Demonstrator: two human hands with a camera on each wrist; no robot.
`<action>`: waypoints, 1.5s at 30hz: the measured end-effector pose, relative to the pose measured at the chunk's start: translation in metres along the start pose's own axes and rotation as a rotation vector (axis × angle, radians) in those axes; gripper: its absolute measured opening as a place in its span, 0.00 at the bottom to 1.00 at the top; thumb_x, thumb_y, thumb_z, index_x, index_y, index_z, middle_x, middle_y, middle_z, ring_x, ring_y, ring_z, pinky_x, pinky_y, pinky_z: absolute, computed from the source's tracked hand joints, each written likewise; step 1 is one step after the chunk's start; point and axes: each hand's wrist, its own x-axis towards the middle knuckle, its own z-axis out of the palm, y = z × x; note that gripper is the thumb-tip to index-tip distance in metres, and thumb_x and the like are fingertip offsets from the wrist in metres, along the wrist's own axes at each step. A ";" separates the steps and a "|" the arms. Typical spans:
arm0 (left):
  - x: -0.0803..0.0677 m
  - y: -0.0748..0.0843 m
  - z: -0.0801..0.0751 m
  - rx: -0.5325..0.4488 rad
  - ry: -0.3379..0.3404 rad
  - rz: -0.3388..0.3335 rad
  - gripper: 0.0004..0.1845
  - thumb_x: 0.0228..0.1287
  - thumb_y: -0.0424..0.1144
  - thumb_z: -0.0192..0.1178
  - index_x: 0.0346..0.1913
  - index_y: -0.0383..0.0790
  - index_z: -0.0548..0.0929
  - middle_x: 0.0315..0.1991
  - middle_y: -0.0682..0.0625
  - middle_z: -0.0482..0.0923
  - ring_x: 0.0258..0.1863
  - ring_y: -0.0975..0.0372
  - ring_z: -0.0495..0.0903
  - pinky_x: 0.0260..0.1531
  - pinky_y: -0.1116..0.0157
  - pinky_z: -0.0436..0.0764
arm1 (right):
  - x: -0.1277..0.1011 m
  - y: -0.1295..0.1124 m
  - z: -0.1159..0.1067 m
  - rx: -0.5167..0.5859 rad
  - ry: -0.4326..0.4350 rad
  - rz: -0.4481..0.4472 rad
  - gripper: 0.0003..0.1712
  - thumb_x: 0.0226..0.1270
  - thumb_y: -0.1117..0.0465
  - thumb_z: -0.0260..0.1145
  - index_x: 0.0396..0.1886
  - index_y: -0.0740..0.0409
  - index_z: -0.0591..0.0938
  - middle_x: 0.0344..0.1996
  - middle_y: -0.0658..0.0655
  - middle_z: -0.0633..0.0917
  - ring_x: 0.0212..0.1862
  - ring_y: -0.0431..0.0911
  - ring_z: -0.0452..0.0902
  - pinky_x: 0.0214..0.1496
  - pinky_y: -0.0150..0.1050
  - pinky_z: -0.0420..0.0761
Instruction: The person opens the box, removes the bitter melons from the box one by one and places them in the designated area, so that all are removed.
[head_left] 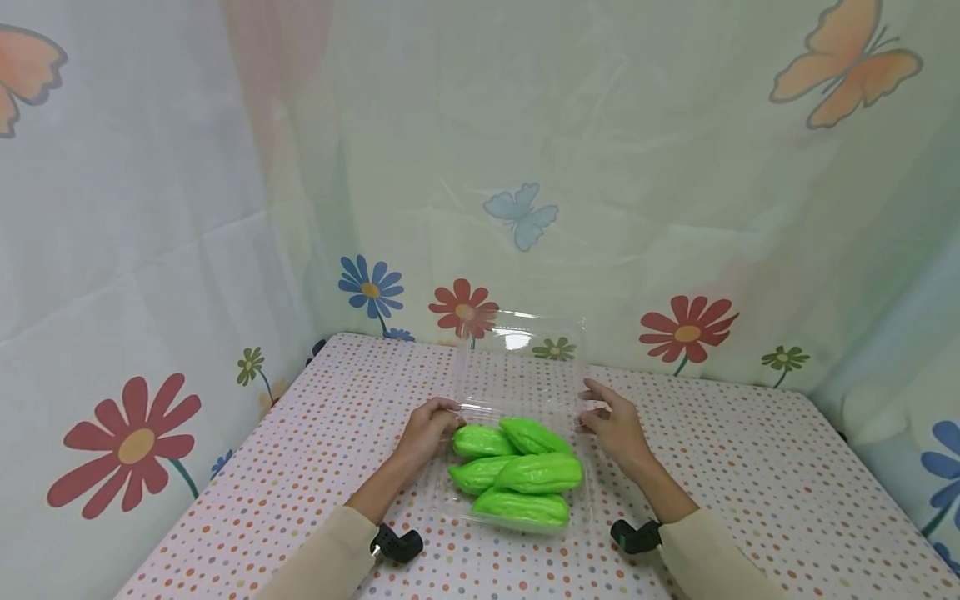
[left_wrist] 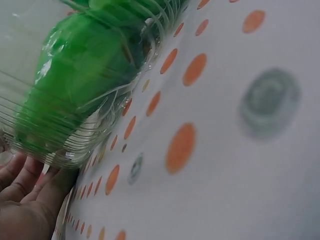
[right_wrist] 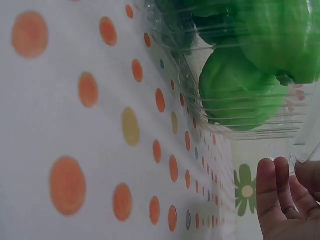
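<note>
1. The left hand [head_left: 427,432] rests at the left far corner of a clear plastic clamshell container [head_left: 517,500], fingers curled round the rim where the lid hinges. In the left wrist view the fingers [left_wrist: 20,180] press against the ribbed wall of the container [left_wrist: 75,145].
2. The container stands on a polka-dot tablecloth [head_left: 315,433], near the table's middle, between the two hands.
3. Inside lie five bright green bitter gourds [head_left: 517,471], piled close and touching one another. Through the ribbed plastic they show in both wrist views [left_wrist: 80,75] [right_wrist: 240,85].
4. The clear lid [head_left: 521,358] stands raised behind the tray, tilted back toward the flowered curtain [head_left: 675,208].
5. The right hand [head_left: 611,421] is at the right far corner, fingers loosely spread, their tips at the lid's edge. Whether they pinch it cannot be told. In the right wrist view the fingers [right_wrist: 275,195] sit just below the container's corner [right_wrist: 300,145].
</note>
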 end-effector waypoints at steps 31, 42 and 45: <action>0.000 0.003 -0.003 -0.036 -0.078 -0.029 0.17 0.72 0.36 0.51 0.58 0.30 0.76 0.52 0.37 0.79 0.44 0.61 0.82 0.43 0.64 0.82 | -0.005 0.002 0.010 -0.074 0.081 0.122 0.28 0.77 0.69 0.55 0.73 0.74 0.66 0.52 0.72 0.79 0.46 0.49 0.85 0.46 0.37 0.87; 0.001 0.002 -0.004 -0.048 -0.073 -0.034 0.18 0.69 0.34 0.52 0.58 0.28 0.77 0.50 0.39 0.81 0.45 0.62 0.82 0.44 0.65 0.82 | -0.007 0.005 0.008 -0.105 0.098 0.125 0.30 0.78 0.66 0.57 0.75 0.69 0.65 0.52 0.70 0.81 0.44 0.49 0.86 0.43 0.38 0.87; 0.001 0.002 -0.005 -0.049 -0.074 -0.038 0.18 0.69 0.34 0.53 0.57 0.28 0.77 0.48 0.40 0.82 0.44 0.62 0.83 0.43 0.65 0.82 | -0.008 0.004 0.008 -0.145 0.119 0.123 0.30 0.77 0.64 0.59 0.75 0.68 0.66 0.54 0.69 0.81 0.46 0.54 0.85 0.41 0.40 0.87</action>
